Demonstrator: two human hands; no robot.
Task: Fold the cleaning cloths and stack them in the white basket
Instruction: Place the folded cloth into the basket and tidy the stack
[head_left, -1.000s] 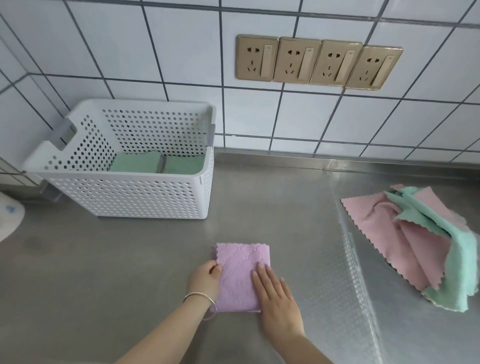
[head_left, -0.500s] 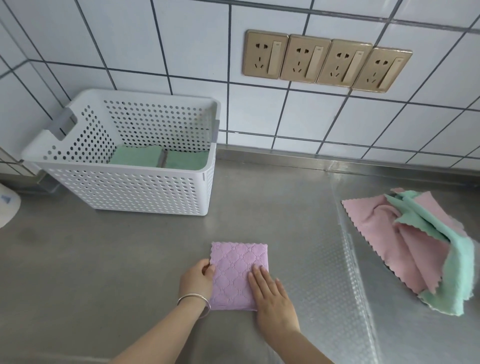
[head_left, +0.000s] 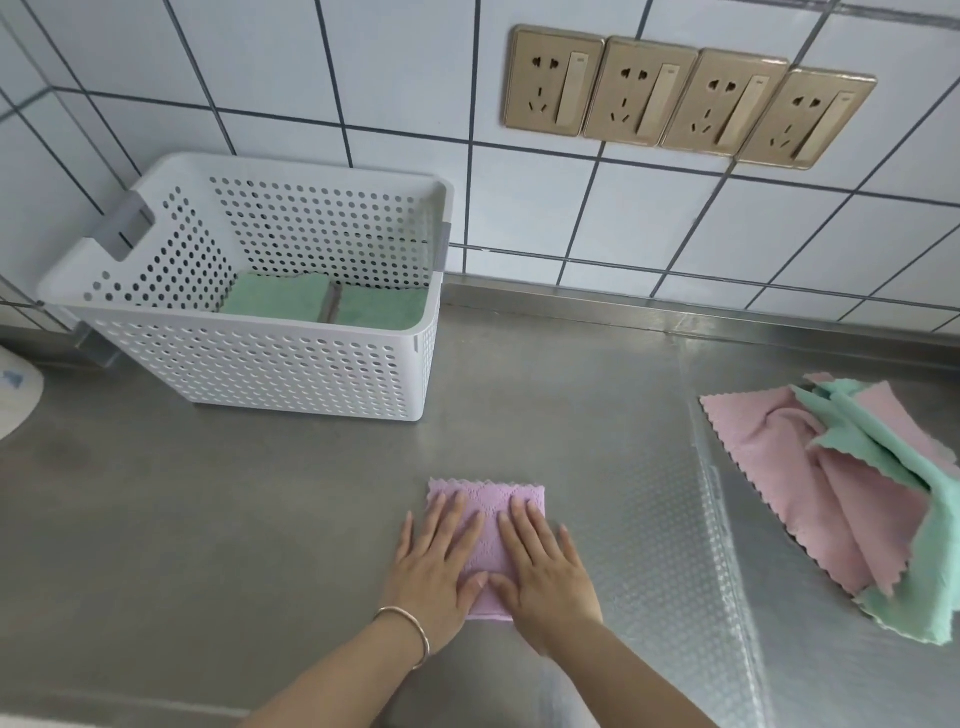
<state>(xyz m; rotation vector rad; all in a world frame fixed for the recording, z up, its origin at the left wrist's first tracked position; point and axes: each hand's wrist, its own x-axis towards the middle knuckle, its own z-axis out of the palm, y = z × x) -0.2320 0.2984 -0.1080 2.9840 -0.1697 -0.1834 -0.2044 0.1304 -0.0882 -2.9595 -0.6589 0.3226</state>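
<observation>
A folded purple cloth (head_left: 488, 499) lies on the steel counter near the front. My left hand (head_left: 434, 566) and my right hand (head_left: 543, 569) lie flat on it side by side, fingers straight, pressing it down. The white perforated basket (head_left: 249, 364) stands at the back left against the tiled wall. Two folded green cloths (head_left: 280, 299) lie side by side on its floor. A loose pile of pink cloths (head_left: 810, 499) and mint green cloths (head_left: 935, 561) sits at the right.
A row of gold wall sockets (head_left: 685, 96) is above the counter. A white rounded object (head_left: 15, 400) shows at the left edge. A textured, dimpled strip of the counter (head_left: 670, 519) runs between the purple cloth and the pile.
My left hand left the cloth's left edge and now lies flat on top of it. The right hand spread flat beside it. The view tilted slightly.
</observation>
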